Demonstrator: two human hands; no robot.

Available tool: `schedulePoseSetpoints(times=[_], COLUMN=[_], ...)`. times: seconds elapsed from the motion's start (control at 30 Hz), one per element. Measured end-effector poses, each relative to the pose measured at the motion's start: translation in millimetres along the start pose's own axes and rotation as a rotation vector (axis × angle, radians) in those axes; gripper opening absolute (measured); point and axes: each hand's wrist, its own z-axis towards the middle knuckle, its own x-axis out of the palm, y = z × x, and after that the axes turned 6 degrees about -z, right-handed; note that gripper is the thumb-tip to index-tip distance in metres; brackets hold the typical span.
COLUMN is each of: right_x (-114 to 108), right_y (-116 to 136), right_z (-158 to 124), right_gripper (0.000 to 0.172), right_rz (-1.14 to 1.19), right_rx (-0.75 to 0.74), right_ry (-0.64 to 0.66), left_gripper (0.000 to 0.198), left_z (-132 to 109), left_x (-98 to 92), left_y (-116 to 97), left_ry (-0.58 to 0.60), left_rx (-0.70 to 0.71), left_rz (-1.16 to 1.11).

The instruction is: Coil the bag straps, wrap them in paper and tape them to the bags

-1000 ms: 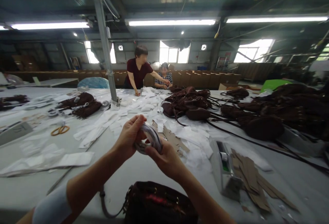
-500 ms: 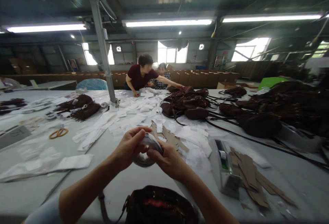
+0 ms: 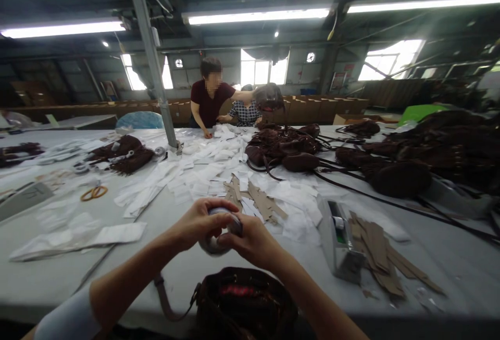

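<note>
My left hand [image 3: 197, 225] and my right hand [image 3: 252, 241] meet in front of me over the near part of the grey table [image 3: 195, 277]. Both are closed round a coiled grey strap [image 3: 216, 228], which is wound into a tight bundle between the fingers. Below my hands, at the table's near edge, sits an open dark brown bag [image 3: 244, 301] with a red lining; a grey strap end [image 3: 166, 303] trails from its left side.
A tape dispenser [image 3: 338, 241] and brown card strips [image 3: 380, 256] lie right of my hands. White paper pieces [image 3: 203, 168] cover the middle. Dark brown bags [image 3: 285, 150] pile at the back and right. Orange scissors [image 3: 94, 192] lie left. Across the table a person [image 3: 207, 100] lifts a bag.
My hands have dropped lower and drawn the strap from a loose loop into a tight coil. The person across the table has straightened up and raised a dark bag.
</note>
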Motion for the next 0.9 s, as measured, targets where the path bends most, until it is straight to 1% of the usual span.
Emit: schedulePoseSetpoints(times=[0.07, 0.13, 0.23, 0.37, 0.47, 0.6, 0.73, 0.8, 0.9], right_x=[-0.8, -2.9, -8.6, -13.9, -14.8, -21.4, -31.1, -28.6, -9.0], right_y=[-5.8, -10.1, -10.8, -7.6, -7.8, -9.9, -11.2, -11.3, -10.4], right_z=[-4.7, -9.9, -14.8, -14.5, -12.7, -12.9, -17.0, -19.6, -23.5], right_gripper=[0.030, 0.040, 0.048, 0.051, 0.050, 0.048, 0.048, 0.046, 0.048], right_rz=[-0.019, -0.112, -0.258, -0.354, -0.372, -0.390, -0.392, -0.365, -0.262], right_rx=[0.035, 0.082, 0.105, 0.096, 0.054, 0.031, 0.048, 0.065, 0.106], right_ry=[-0.025, -0.068, -0.081, -0.060, -0.035, 0.000, 0.005, 0.000, -0.023], left_gripper=[0.039, 0.041, 0.044, 0.047, 0.051, 0.057, 0.053, 0.047, 0.034], left_z=[0.9, 0.4, -3.7, -13.1, -20.6, -31.8, -43.4, -45.4, -39.7], left_x=[-0.2, -4.8, -18.2, -37.1, -46.2, -58.5, -73.6, -75.4, -64.7], left_y=[16.8, 29.8, 38.7, 41.4, 44.5, 48.6, 49.0, 46.7, 40.3], left_ry=[-0.009, 0.010, 0.048, 0.075, 0.074, 0.030, -0.019, -0.035, -0.122], left_rx=[-0.043, -0.062, -0.089, -0.110, -0.128, -0.128, -0.115, -0.082, 0.057], left_rz=[-0.177, -0.311, -0.394, -0.394, -0.390, -0.390, -0.452, -0.503, -0.642])
